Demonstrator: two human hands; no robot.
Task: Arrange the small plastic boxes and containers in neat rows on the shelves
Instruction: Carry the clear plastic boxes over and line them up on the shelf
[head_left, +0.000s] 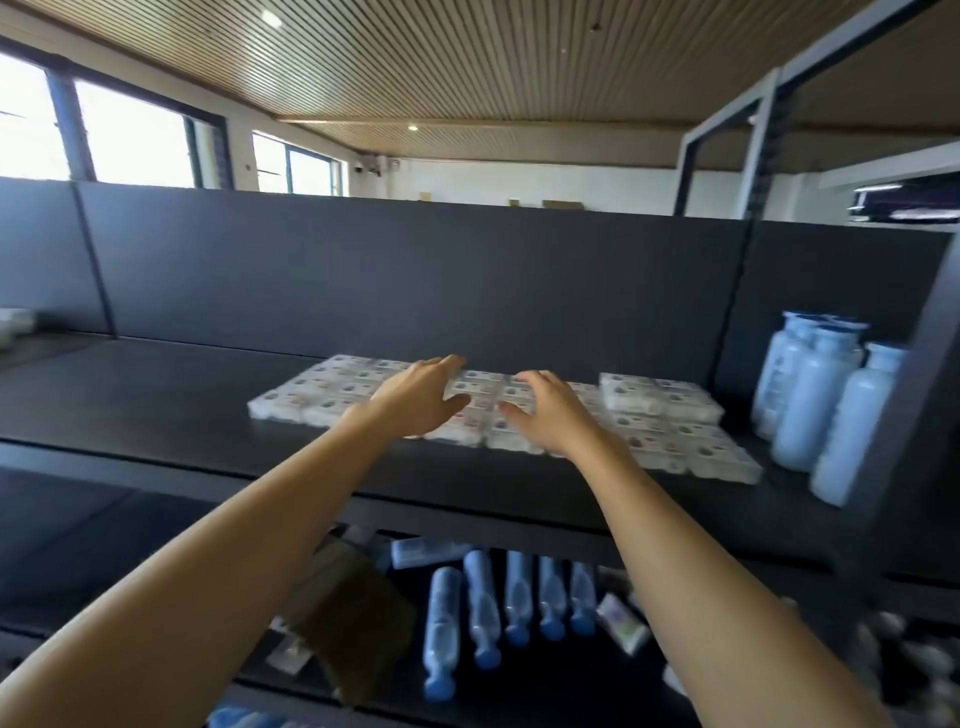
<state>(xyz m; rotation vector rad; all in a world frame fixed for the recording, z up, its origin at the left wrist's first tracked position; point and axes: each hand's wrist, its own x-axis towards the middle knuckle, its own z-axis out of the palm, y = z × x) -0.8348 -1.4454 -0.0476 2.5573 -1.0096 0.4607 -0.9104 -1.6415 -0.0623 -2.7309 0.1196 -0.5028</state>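
Small plastic boxes lying flat in rows on the dark shelf

The clear, labelled boxes (332, 389) are sitting side by side, forming a sheet across the shelf (156, 395); at the right rear, a few more boxes (660, 395) are resting stacked on top of the layer.

So on the top shelf (156, 410) there's a flat grid of small plastic boxes (332, 389), too blurry and half covered by 2 hands to count properly, plus 1 extra stack (660, 397) sitting on top at the right. Upright pale blue bottles (815, 400) at the right end: at least 4 visible. Lower shelf has 5 bottles lying down (519, 597) in a row.
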